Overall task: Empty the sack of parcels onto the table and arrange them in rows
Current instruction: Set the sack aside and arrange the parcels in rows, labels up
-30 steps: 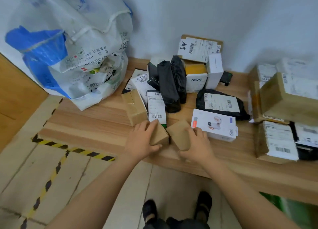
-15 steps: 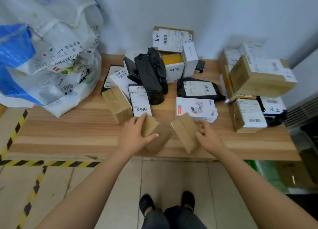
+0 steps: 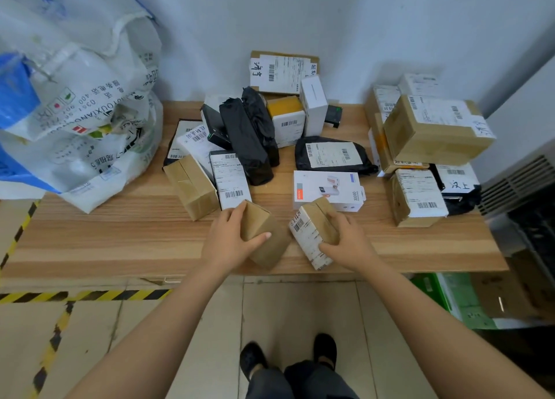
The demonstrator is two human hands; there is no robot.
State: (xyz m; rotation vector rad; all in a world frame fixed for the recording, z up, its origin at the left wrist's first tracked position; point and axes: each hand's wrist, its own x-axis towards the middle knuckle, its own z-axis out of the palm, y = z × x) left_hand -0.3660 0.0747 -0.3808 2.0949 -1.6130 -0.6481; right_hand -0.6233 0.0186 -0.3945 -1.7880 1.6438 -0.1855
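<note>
At the table's near edge, the left hand grips a plain box, fingers over the far side and thumb pressed on the near face. The right hand clasps a labelled box the same way. Both boxes are tilted with their inner ends close together, probably so they can be squared up as the start of a front row. They are small taped cardboard blocks, matte brown and stiff enough to take a firm squeeze, and the right one has a white barcode sticker on one long face. Just behind them lie a glossy white carton and a brown box. Beyond those is an unsorted heap of soft black wraps, a limp black pouch and more cartons. A loose stack sits far right. The sack, crinkled woven plastic, slumps at the far left corner against the wall; most parcels seem already out, rows barely begun.
</note>
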